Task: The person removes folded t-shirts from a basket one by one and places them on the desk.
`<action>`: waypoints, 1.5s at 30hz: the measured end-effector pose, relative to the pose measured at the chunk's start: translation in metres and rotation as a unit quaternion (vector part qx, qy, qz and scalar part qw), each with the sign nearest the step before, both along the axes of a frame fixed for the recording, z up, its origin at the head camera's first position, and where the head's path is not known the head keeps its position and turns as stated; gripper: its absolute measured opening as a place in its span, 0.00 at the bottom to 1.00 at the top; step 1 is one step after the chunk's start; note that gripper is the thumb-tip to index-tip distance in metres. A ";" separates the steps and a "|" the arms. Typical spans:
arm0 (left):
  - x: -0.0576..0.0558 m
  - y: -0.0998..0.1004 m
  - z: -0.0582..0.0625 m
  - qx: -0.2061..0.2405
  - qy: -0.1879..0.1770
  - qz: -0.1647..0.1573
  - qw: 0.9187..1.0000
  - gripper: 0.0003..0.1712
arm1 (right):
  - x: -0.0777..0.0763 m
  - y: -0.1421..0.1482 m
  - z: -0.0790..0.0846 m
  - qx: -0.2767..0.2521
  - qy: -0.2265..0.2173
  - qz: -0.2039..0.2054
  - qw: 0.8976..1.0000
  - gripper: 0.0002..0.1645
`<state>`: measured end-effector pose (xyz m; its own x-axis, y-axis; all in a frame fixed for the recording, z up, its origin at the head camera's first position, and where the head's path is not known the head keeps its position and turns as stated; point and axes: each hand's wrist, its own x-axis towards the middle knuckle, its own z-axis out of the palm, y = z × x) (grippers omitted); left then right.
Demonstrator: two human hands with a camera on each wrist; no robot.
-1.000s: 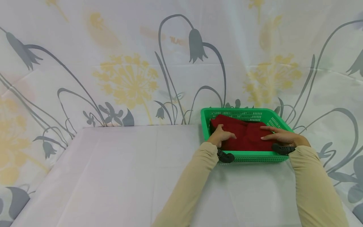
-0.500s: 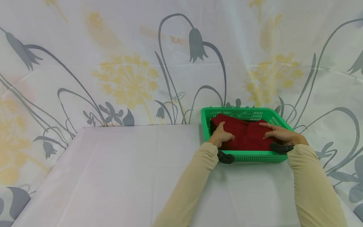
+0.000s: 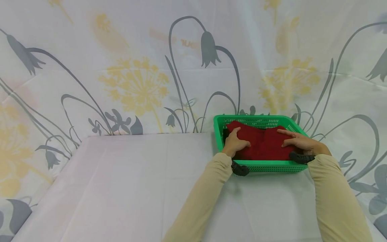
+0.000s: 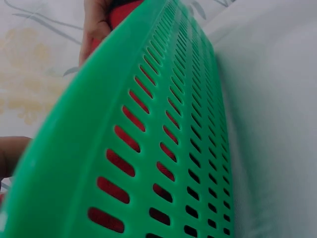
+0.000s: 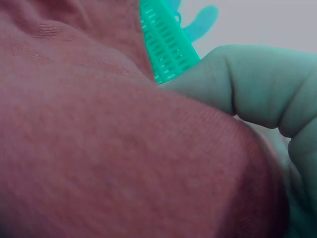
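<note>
A folded red cloth [image 3: 261, 146] lies in a green perforated plastic basket [image 3: 269, 163], right of centre in the head view. My left hand [image 3: 234, 144] holds the cloth's left end, thumb on top and fingers at the far side. At the right end, my right hand [image 3: 303, 143] grips the cloth; in the right wrist view its bent fingers [image 5: 257, 84] press into the red fabric [image 5: 124, 144]. The basket's slotted wall [image 4: 163, 119] fills much of the left wrist view and hides most of the left hand. Red shows through the slots.
The basket stands on a table with a white cover [image 3: 121, 181], close to its back edge. Behind hangs a flower-patterned curtain [image 3: 193, 84]. Each wrist wears a black strap [image 3: 240, 168]. Something dark [image 3: 225, 133] shows at the basket's left inside, beside the cloth.
My right hand has closed in slightly on the cloth's right end, and the cloth's far right corner has risen a little. The left hand is almost where it was. The basket has stayed put.
</note>
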<state>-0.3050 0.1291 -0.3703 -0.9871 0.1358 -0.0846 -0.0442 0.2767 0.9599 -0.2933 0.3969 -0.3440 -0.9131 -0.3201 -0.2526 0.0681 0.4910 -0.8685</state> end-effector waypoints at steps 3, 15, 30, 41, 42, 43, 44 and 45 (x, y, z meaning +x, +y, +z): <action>-0.001 0.001 -0.001 0.010 -0.003 -0.003 1.000 0.43 | 0.000 0.000 -0.001 0.002 0.003 0.001 1.000 0.47; -0.004 0.002 0.000 0.038 -0.033 -0.007 0.999 0.47 | 0.002 -0.004 0.008 0.002 0.012 -0.011 1.000 0.52; -0.003 -0.004 0.009 0.094 -0.044 -0.061 0.993 0.53 | 0.011 -0.002 0.019 0.026 0.041 -0.030 0.998 0.53; -0.007 -0.016 0.014 0.135 -0.052 -0.083 0.986 0.53 | 0.017 -0.004 0.027 0.004 0.033 -0.055 0.998 0.53; -0.008 -0.017 0.015 0.137 -0.049 -0.084 0.986 0.53 | 0.017 -0.004 0.027 0.007 0.035 -0.056 0.998 0.53; -0.008 -0.018 0.016 0.138 -0.047 -0.086 0.986 0.53 | 0.017 -0.004 0.028 0.012 0.039 -0.055 0.998 0.53; -0.009 -0.018 0.016 0.136 -0.046 -0.087 0.986 0.53 | 0.017 -0.005 0.028 0.014 0.041 -0.054 0.998 0.53; -0.010 -0.019 0.017 0.136 -0.046 -0.089 0.986 0.53 | 0.017 -0.005 0.029 0.016 0.044 -0.053 0.997 0.53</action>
<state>-0.3145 0.1098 -0.3534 -0.9357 0.3357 -0.1086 -0.1082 0.0199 0.9939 -0.2760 0.3921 -0.3150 -0.9606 -0.2138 -0.1777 0.0448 0.5119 -0.8579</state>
